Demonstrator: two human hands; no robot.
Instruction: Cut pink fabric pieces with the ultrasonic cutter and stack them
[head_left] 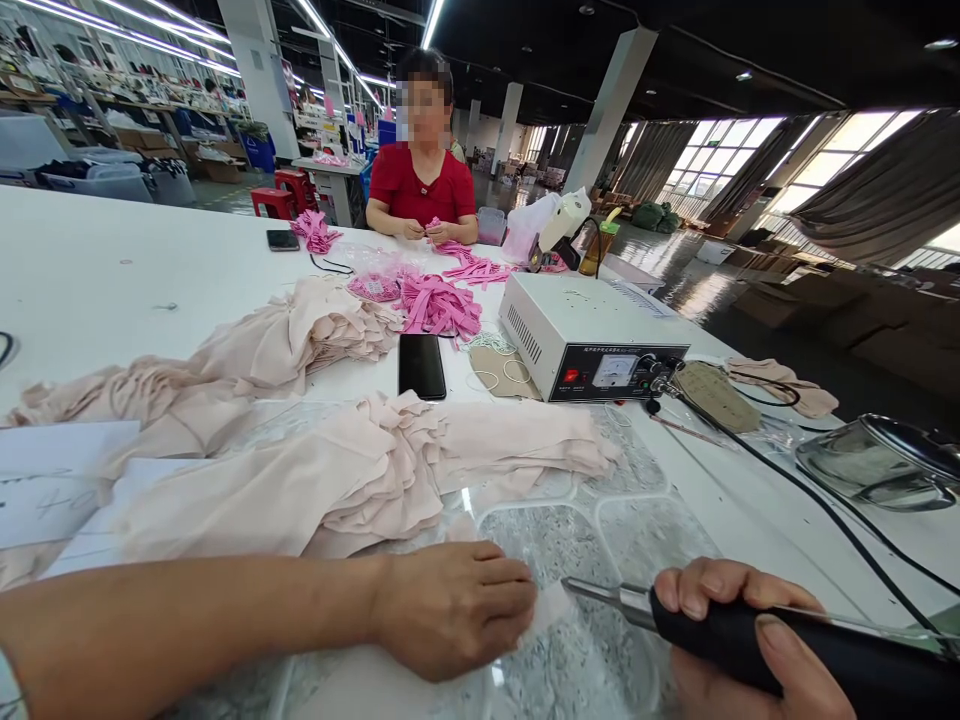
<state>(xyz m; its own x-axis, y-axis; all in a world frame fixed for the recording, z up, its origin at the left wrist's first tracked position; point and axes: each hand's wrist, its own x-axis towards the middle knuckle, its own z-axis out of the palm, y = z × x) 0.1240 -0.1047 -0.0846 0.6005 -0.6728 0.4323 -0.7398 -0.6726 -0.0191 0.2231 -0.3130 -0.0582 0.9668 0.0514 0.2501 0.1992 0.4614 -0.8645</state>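
My left hand lies low at the table's near edge, fingers curled and pressing a small pale fabric piece onto a clear glass plate. My right hand is wrapped round the black handle of a welding tool. Its metal tip touches the fabric piece beside my left fingers. A black cable runs from the tool side up to a white control box.
Stacks of beige fabric pieces lie ahead and left. A black phone sits beside pink strips. A person in a red top handles pink strips across the table. A metal lid lies right; white paper left.
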